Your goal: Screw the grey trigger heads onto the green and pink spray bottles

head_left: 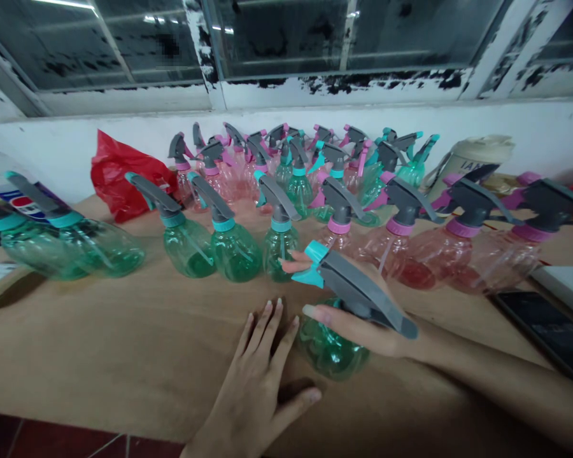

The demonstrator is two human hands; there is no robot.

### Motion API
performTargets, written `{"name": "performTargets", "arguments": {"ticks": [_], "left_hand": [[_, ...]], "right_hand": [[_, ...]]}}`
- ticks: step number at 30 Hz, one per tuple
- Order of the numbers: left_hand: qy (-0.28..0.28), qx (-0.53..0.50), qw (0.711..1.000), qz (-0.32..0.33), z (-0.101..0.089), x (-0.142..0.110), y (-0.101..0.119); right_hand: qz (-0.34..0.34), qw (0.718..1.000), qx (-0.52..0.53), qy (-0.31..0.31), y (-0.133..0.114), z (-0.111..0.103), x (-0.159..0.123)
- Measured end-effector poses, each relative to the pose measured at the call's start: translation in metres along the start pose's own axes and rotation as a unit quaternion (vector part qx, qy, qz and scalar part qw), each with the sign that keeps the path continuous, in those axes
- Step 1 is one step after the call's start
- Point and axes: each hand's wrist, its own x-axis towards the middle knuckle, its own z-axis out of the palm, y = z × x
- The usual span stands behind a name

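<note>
Stock on the brown wooden bench point(100, 343): front row of five green and four pink clear plastic spray bottles, more clustered behind, uncountable. Right hand point(363, 324) clasps one green plastic spray bottle point(332, 350) by its grey trigger head; left hand point(258, 381) lies flat, fingers spread, just beside it. Behind: red plastic bag point(119, 175), white wall, peeling window frames.

A green spray bottle point(332, 346) with a grey trigger head stands upright on the brown table point(124, 356). Its teal nozzle points left.

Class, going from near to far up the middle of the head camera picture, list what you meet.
Left hand flat on the table → green spray bottle held by the right hand → row of standing spray bottles → white wall → window.
</note>
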Motion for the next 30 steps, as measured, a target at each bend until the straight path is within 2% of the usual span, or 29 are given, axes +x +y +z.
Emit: {"name": "performTargets", "arguments": {"ticks": [7,17,22,30], "left_hand": [[-0.002,-0.016,1.0,-0.005,0.0014,-0.0003,-0.0005],[-0.032,-0.029,0.999,-0.011,-0.0009,0.0005,-0.0011],[-0.025,-0.01,1.0,0.0,-0.0002,0.0006,-0.0005],[-0.01,-0.021,1.0,-0.011,-0.0016,0.0016,-0.0003]], "right_hand": [[-0.004,0.999,0.047,0.013,0.0016,0.0011,0.0005],[0.009,0.999,0.037,0.007,-0.0043,-0.0012,0.0027],[-0.005,0.999,0.026,0.021,-0.0045,0.0007,0.0025],[-0.007,0.999,0.054,0.002,-0.0018,0.0011,0.0027]]}}
